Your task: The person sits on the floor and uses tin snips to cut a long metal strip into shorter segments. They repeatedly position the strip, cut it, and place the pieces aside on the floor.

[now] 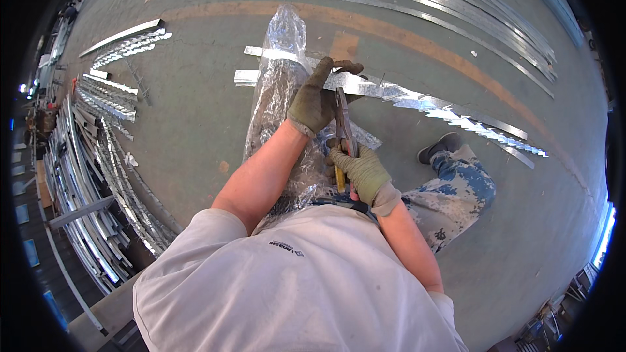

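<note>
Gripping snips [343, 116], the right fingers [347, 161] (gloved) curl inward.

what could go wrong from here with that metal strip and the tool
The hand tool in the right hand has its jaws close to the left hand on the metal strip; a slip might pinch it. The jagged metal strips to the right could snag anything brushed against them. The left forearm is bare, so a sharp edge might scratch it.
</note>
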A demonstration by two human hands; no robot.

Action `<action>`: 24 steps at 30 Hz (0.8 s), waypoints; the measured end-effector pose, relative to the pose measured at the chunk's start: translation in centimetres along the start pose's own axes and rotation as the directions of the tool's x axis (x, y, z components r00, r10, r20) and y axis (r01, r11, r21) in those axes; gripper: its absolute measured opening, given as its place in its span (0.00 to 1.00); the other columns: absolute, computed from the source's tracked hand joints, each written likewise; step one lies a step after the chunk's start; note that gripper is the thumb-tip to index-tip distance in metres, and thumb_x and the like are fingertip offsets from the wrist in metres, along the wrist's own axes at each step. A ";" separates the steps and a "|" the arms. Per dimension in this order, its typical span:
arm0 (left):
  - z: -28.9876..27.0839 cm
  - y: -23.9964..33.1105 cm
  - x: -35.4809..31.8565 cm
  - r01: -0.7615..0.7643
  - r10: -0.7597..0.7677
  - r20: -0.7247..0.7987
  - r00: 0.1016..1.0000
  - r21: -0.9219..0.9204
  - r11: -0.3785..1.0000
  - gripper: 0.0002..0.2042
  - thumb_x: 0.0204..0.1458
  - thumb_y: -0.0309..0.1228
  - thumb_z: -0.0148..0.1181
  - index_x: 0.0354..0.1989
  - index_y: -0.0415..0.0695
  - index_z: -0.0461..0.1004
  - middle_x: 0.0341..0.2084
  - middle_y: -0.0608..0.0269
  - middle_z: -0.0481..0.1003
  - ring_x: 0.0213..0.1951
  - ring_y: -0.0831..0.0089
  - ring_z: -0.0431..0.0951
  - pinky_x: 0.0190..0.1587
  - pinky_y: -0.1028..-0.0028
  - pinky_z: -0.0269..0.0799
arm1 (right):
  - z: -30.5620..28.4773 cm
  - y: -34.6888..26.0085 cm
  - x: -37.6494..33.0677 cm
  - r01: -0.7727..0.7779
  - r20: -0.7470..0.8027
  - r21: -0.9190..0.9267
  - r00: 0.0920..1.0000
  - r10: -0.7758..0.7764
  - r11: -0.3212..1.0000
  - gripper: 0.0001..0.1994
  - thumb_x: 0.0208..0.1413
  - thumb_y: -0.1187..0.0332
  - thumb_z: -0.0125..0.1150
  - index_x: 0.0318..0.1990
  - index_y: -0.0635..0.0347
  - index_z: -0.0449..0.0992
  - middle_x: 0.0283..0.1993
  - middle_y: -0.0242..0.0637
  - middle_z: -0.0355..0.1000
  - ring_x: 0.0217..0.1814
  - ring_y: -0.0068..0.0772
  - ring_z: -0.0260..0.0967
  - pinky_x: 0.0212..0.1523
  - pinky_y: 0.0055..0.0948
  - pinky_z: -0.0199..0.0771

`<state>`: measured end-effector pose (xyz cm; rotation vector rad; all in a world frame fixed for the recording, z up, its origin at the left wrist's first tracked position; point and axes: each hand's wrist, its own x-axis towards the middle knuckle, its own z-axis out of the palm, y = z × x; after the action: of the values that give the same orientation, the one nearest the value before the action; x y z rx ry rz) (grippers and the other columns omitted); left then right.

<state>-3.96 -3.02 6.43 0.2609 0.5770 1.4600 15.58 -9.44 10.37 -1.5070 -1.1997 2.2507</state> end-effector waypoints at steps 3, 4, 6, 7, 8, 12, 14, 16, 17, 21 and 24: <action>0.0 0.0 0.1 0.032 -0.032 -0.004 0.999 -0.032 0.999 0.25 0.78 0.51 0.58 0.64 0.40 0.78 0.63 0.47 0.82 0.65 0.52 0.82 0.72 0.44 0.79 | 0.0 2.2 1.1 0.055 0.004 0.049 0.998 -0.055 0.997 0.14 0.74 0.56 0.70 0.50 0.58 0.82 0.26 0.34 0.74 0.11 0.27 0.63 0.13 0.33 0.62; 0.0 0.1 0.1 0.031 -0.031 0.005 0.999 -0.031 0.999 0.24 0.79 0.51 0.57 0.64 0.40 0.78 0.63 0.47 0.82 0.65 0.52 0.82 0.72 0.44 0.79 | 0.2 2.1 1.2 0.062 0.001 0.053 0.998 -0.062 0.997 0.14 0.74 0.56 0.71 0.50 0.58 0.82 0.26 0.33 0.74 0.11 0.27 0.63 0.13 0.33 0.62; 0.0 0.1 0.2 0.032 -0.031 0.025 0.999 -0.029 0.999 0.23 0.79 0.50 0.57 0.63 0.40 0.78 0.63 0.47 0.82 0.66 0.52 0.82 0.72 0.44 0.80 | 0.3 1.5 0.8 0.032 -0.024 0.028 0.999 -0.031 0.999 0.14 0.73 0.56 0.71 0.51 0.57 0.82 0.26 0.33 0.74 0.12 0.27 0.64 0.14 0.33 0.62; -0.1 0.1 0.2 0.034 -0.032 0.026 0.999 -0.051 0.998 0.23 0.79 0.50 0.57 0.63 0.40 0.78 0.63 0.47 0.82 0.66 0.52 0.82 0.72 0.43 0.80 | 0.3 1.9 1.1 0.043 -0.033 0.031 0.999 -0.042 0.999 0.14 0.73 0.56 0.71 0.51 0.57 0.82 0.26 0.33 0.75 0.13 0.27 0.65 0.15 0.33 0.63; -0.2 0.1 0.3 0.036 -0.034 0.027 0.999 -0.073 0.997 0.23 0.79 0.50 0.57 0.63 0.40 0.78 0.62 0.47 0.82 0.66 0.51 0.82 0.72 0.43 0.80 | 0.3 2.5 1.6 0.055 -0.042 0.033 0.998 -0.053 0.998 0.14 0.73 0.57 0.71 0.52 0.57 0.82 0.27 0.33 0.75 0.15 0.27 0.66 0.16 0.33 0.65; -0.7 0.0 0.4 0.040 -0.038 0.019 0.999 -0.104 0.994 0.24 0.78 0.50 0.57 0.63 0.39 0.79 0.62 0.47 0.83 0.66 0.51 0.82 0.72 0.42 0.80 | 0.2 1.7 1.3 0.009 -0.071 -0.034 0.997 -0.012 0.999 0.14 0.74 0.57 0.71 0.53 0.58 0.82 0.28 0.33 0.76 0.19 0.28 0.69 0.20 0.34 0.68; -0.7 0.0 0.5 0.035 -0.032 0.029 0.999 -0.084 0.996 0.23 0.79 0.50 0.57 0.63 0.39 0.79 0.62 0.47 0.82 0.66 0.51 0.82 0.72 0.42 0.80 | 0.2 1.6 1.3 0.020 -0.070 -0.053 0.997 -0.024 0.998 0.14 0.74 0.58 0.70 0.54 0.58 0.82 0.28 0.34 0.76 0.20 0.28 0.69 0.21 0.34 0.68; -0.7 -0.1 0.6 0.038 -0.036 0.030 0.999 -0.076 0.996 0.23 0.79 0.49 0.57 0.63 0.39 0.79 0.62 0.47 0.82 0.66 0.51 0.82 0.72 0.42 0.80 | 0.2 1.9 1.4 0.049 -0.076 -0.058 0.996 -0.053 0.997 0.14 0.74 0.58 0.70 0.54 0.59 0.82 0.28 0.34 0.76 0.20 0.28 0.69 0.21 0.35 0.68; -0.7 -0.1 0.6 0.040 -0.038 0.029 0.999 -0.079 0.996 0.23 0.79 0.49 0.57 0.63 0.40 0.80 0.62 0.47 0.82 0.66 0.51 0.82 0.72 0.43 0.80 | 0.2 2.2 1.5 0.075 -0.083 -0.059 0.993 -0.080 0.995 0.14 0.73 0.59 0.70 0.54 0.59 0.82 0.28 0.34 0.76 0.19 0.28 0.68 0.21 0.35 0.68; -0.8 -0.1 0.6 0.030 -0.030 0.010 1.000 -0.075 0.997 0.23 0.79 0.49 0.56 0.62 0.39 0.80 0.62 0.46 0.83 0.66 0.52 0.82 0.71 0.44 0.81 | 0.2 1.1 0.9 0.015 -0.064 -0.035 0.998 -0.017 0.999 0.14 0.73 0.59 0.71 0.54 0.59 0.82 0.29 0.35 0.76 0.20 0.28 0.68 0.21 0.36 0.68; -0.7 -0.1 0.5 0.035 -0.034 0.017 0.999 -0.078 0.996 0.23 0.80 0.49 0.55 0.62 0.40 0.80 0.62 0.46 0.83 0.67 0.53 0.82 0.71 0.44 0.81 | 0.2 1.7 1.2 0.021 -0.082 -0.057 0.996 -0.026 0.998 0.14 0.73 0.59 0.71 0.54 0.59 0.82 0.29 0.35 0.76 0.20 0.28 0.69 0.22 0.36 0.69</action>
<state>-4.21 -2.69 5.66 0.2003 0.5081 1.4424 15.29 -10.00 8.37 -1.5808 -1.2595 2.1345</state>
